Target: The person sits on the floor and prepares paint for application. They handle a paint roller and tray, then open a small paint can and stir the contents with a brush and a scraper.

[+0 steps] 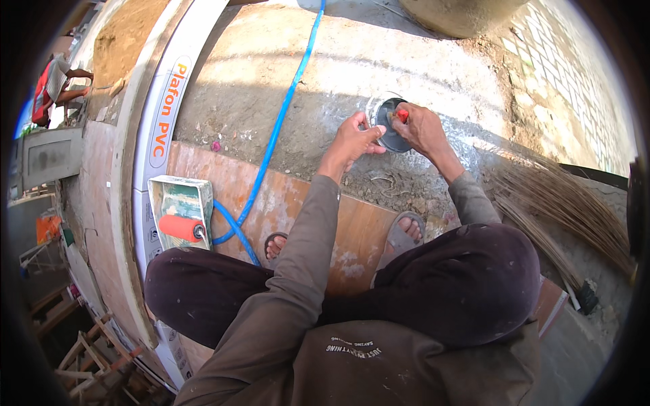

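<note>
A round can [391, 143] with a pale rim and dark grey inside stands on the dusty ground in front of me. My left hand [353, 144] is at its left edge, thumb over the rim and fingers curled beside it. Over the opening, my right hand [421, 130] is closed around a tool with a red handle [403, 116]; the tool's working end is hidden, so its kind does not show. To the left, a paint roller [181, 228] with an orange-red sleeve lies in a paint-stained tray [206, 193].
A blue hose [274, 135] runs past the tray. Brown board [359, 227] lies under my sandalled feet. A long white box [159, 122] lines the left side. Bundled thin sticks [575, 203] lie right; a large rounded vessel [460, 15] stands ahead. Another person [64, 84] crouches far left.
</note>
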